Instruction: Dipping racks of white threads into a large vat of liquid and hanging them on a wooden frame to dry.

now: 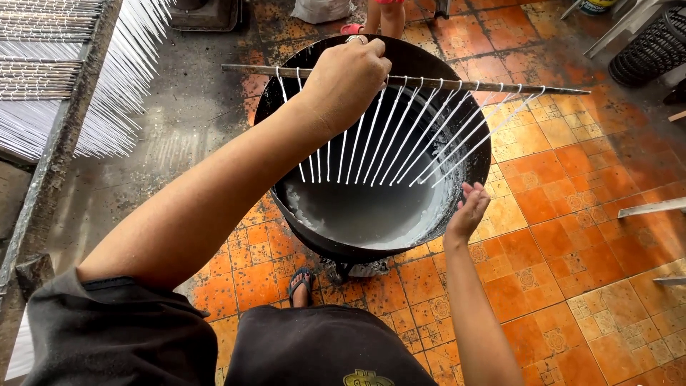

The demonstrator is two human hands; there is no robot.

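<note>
My left hand (351, 77) grips the middle of a long thin wooden stick (493, 87) held level over a big black pot (471, 136). Several thin white wax-coated strings (400, 139) hang from the stick and fan down toward the pale grey liquid (364, 207) inside the pot. My right hand (468, 211) hovers at the pot's right rim with its fingers spread, holding nothing, just below the ends of the rightmost strings.
A rack (68, 78) full of white hanging strings stands at the left. Another person's legs (382, 18) stand beyond the pot. Stacked dark chairs (654, 46) are at the top right. My sandalled foot (301, 284) rests on orange tiles beside the pot's base.
</note>
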